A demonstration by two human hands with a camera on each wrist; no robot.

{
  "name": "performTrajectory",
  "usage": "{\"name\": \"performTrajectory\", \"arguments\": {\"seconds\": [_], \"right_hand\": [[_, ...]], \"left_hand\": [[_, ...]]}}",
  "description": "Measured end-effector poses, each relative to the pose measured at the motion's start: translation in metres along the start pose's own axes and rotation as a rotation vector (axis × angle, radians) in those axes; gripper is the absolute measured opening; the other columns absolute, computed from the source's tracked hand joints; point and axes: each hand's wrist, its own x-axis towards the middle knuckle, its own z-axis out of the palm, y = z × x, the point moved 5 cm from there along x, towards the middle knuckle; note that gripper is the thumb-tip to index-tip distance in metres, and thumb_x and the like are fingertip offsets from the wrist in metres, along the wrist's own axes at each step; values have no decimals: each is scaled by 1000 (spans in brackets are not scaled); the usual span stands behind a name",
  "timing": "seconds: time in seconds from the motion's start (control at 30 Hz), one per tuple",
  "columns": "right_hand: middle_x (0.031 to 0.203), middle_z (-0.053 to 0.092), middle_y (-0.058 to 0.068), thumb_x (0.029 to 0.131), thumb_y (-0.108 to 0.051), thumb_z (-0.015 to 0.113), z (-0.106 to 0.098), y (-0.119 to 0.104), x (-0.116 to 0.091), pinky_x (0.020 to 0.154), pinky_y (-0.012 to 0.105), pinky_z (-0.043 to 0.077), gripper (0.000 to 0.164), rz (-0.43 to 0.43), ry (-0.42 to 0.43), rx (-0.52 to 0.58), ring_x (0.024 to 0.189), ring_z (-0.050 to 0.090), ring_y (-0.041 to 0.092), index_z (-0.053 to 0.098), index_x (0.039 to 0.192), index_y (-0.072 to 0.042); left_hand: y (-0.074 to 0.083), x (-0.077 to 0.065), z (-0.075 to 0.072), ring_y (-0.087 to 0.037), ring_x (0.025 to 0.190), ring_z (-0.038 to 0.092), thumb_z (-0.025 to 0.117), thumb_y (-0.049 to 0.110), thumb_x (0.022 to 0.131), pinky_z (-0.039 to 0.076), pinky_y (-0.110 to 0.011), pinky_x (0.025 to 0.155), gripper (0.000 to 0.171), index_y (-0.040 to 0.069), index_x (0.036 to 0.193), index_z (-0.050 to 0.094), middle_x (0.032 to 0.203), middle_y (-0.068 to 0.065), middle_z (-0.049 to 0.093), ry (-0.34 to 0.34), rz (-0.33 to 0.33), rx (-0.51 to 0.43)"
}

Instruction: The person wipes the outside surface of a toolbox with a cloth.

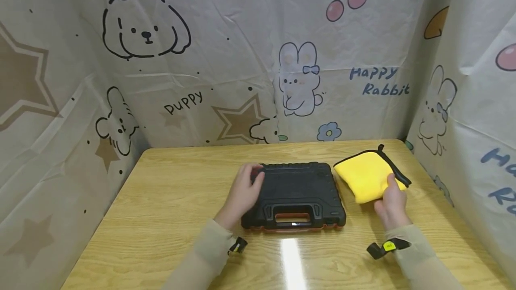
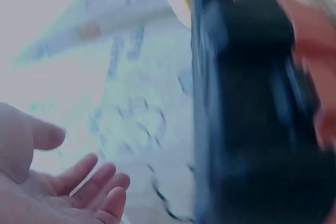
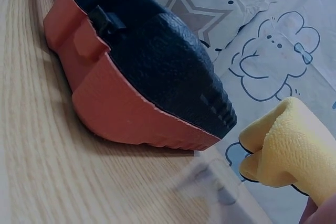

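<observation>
A black hard plastic case (image 1: 298,185) with an orange-red lower half and a carry handle (image 1: 292,207) lies closed on the table. My left hand (image 1: 243,191) is at the case's left side, its fingers loosely bent. In the left wrist view that hand (image 2: 68,187) shows its thumb and fingers apart with nothing between them, beside the blurred case (image 2: 252,119). To the right of the case, a folded yellow cloth (image 1: 364,176) with black edging is pinched by my right hand (image 1: 393,202), thumb on top. The right wrist view shows the cloth (image 3: 299,145) raised off the table.
The light wood table (image 1: 169,200) reaches back to a patterned fabric curtain (image 1: 238,66) that encloses it on the left, back and right. A bright strip of reflected light (image 1: 293,263) falls on the table in front of the case.
</observation>
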Motion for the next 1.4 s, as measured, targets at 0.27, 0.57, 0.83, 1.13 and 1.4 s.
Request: {"name": "performTrajectory", "arguments": {"seconds": [0.27,0.57,0.83,1.13,1.4], "right_hand": [[149,46,-13,107,-40,49,-2,2,1,119,19,33,63,-5,11,17,145,37,3,24,162,-20],[134,52,-14,107,-42,47,3,-4,-3,112,17,39,62,-70,-19,-97,139,43,4,28,161,-19],[115,59,-7,106,-35,54,28,-34,-10,76,12,56,26,-282,-102,-266,101,62,3,52,128,-19],[96,66,0,107,-36,53,106,-38,-26,70,13,49,46,-612,-314,-974,80,58,1,59,131,3],[117,69,30,109,-29,53,181,-11,-37,86,51,53,41,-888,-534,-1373,99,67,42,63,128,6]], "left_hand": [[-81,18,-8,-41,146,40,32,24,114,35,-57,120,47,-1,153,41,158,-24,41,-14,-338,-297],[-107,10,10,-37,158,19,26,34,115,14,-54,129,56,7,164,24,170,-17,23,-107,-432,-400],[-107,8,21,-36,160,7,26,31,115,8,-54,130,56,13,167,16,173,-14,14,-129,-442,-492],[-109,4,26,-36,160,4,29,29,114,8,-56,129,57,15,167,12,174,-14,9,-138,-444,-487],[-108,5,27,-36,160,5,28,28,114,8,-56,129,56,16,167,14,174,-13,11,-134,-440,-496]]}}
